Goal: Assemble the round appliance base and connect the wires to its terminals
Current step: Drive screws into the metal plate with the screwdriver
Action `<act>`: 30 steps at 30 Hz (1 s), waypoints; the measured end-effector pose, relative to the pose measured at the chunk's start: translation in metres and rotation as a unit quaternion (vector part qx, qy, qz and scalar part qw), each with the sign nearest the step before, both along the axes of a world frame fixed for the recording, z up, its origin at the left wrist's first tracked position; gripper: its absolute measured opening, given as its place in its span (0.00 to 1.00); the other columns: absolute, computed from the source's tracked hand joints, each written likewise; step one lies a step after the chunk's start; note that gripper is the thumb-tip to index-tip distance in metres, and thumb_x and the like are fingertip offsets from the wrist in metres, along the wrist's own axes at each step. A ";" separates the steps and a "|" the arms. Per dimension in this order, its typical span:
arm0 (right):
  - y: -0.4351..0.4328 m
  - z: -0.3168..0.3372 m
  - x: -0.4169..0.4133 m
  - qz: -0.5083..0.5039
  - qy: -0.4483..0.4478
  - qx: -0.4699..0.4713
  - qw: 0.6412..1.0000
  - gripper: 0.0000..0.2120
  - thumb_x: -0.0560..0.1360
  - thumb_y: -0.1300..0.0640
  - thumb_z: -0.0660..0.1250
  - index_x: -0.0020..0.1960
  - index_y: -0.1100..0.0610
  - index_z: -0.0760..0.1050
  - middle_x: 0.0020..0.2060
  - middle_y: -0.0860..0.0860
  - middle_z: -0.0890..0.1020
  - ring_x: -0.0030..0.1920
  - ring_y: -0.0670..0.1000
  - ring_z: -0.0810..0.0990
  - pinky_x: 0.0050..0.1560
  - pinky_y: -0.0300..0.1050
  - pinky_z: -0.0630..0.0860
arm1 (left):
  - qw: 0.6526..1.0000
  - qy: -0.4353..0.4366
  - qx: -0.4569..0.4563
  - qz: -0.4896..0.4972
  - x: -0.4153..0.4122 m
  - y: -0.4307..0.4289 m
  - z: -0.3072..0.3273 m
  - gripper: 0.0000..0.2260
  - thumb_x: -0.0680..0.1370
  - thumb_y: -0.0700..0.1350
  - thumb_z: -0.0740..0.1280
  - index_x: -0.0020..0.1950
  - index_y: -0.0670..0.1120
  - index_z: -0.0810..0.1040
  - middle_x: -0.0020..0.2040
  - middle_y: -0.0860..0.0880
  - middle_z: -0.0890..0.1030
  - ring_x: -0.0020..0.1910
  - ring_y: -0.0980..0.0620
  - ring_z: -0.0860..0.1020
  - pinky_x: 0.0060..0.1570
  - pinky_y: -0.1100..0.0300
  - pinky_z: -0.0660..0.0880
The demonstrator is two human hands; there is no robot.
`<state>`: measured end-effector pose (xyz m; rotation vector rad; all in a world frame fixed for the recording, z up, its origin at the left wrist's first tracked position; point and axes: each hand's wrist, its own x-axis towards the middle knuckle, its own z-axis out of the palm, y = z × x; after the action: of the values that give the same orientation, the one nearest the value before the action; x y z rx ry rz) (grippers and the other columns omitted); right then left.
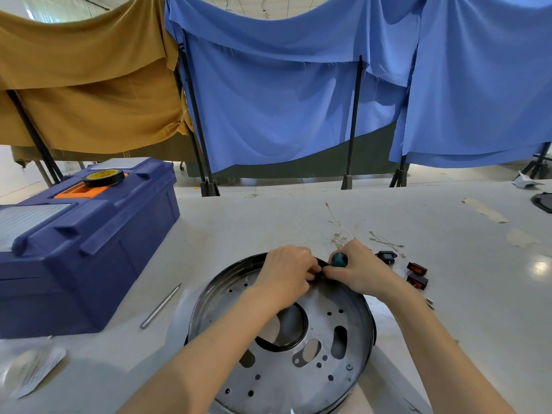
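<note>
While both forearms reach over it from 6 o'clock, the round appliance base point(316, 380) sits open side up on the desk point(239, 228), directly below the camera. Clock positions are read on this base, with 6 toward the person.

Base floor: bare metal with one large round opening near centre, several oblong slots and many small holes. A black rim wall runs all round.

At 12 o'clock on the rim the two hands meet.
- Left hand point(286, 273): fingers curled, pinching a small black part point(321, 271) at the rim wall.
- Right hand point(358, 270): fingers wrapped round a teal tool handle point(340, 259), thumb tip at the same black part. The tool tip is hidden, so I cannot tell what it touches.

8 o'clock, near the desk edge: a clear plastic bag point(35, 369), contents blurred.
9 o'clock, near the rim: a slim metal rod point(161, 306) lying flat.
3 o'clock: small metal pieces point(429, 302), too small to identify.
2 o'clock: two red rocker switches point(417, 274) close together, with a black socket point(386, 255) just beyond them.
12 to 1 o'clock, past the hands: loose wires point(385, 242) with metal ends, in two bunches, apart from the base.
10 o'clock: a blue toolbox point(83, 249), lid shut, with an orange handle. A roll of black tape point(104, 177) rests on the lid.

Beyond the desk, a tan cloth point(89, 100) hangs at 11 o'clock and blue cloths point(283, 115) hang from 12 to 2, on black stands point(354, 130).
</note>
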<state>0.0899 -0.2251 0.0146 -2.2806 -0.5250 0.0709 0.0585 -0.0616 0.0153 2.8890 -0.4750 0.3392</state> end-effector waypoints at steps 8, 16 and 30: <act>-0.001 -0.001 0.000 -0.001 0.007 -0.002 1.000 0.15 0.72 0.62 0.67 0.36 0.75 0.69 0.28 0.55 0.63 0.31 0.50 0.60 0.29 0.42 0.56 | 0.999 0.027 -0.024 -0.008 -0.004 0.010 -0.004 0.14 0.79 0.40 0.66 0.64 0.47 0.80 0.62 0.51 0.77 0.60 0.48 0.75 0.58 0.52 0.72; -0.001 -0.002 0.003 0.003 0.015 -0.002 1.000 0.15 0.72 0.63 0.68 0.37 0.75 0.70 0.27 0.56 0.64 0.30 0.51 0.60 0.28 0.42 0.57 | 0.981 -0.056 0.167 -0.082 -0.011 0.005 0.003 0.06 0.80 0.40 0.61 0.50 0.40 0.77 0.58 0.47 0.68 0.59 0.49 0.63 0.34 0.57 0.65; -0.005 -0.007 0.009 0.006 0.038 -0.001 0.999 0.20 0.74 0.57 0.68 0.39 0.75 0.70 0.28 0.55 0.66 0.31 0.52 0.63 0.32 0.44 0.58 | 0.994 0.080 -0.068 -0.040 -0.011 0.030 0.008 0.19 0.77 0.40 0.69 0.68 0.49 0.76 0.59 0.54 0.70 0.58 0.56 0.67 0.59 0.53 0.72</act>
<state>0.0988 -0.2303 0.0077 -2.2671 -0.4989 0.1641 0.0476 -0.0313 0.0229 2.7290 -0.5171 0.1219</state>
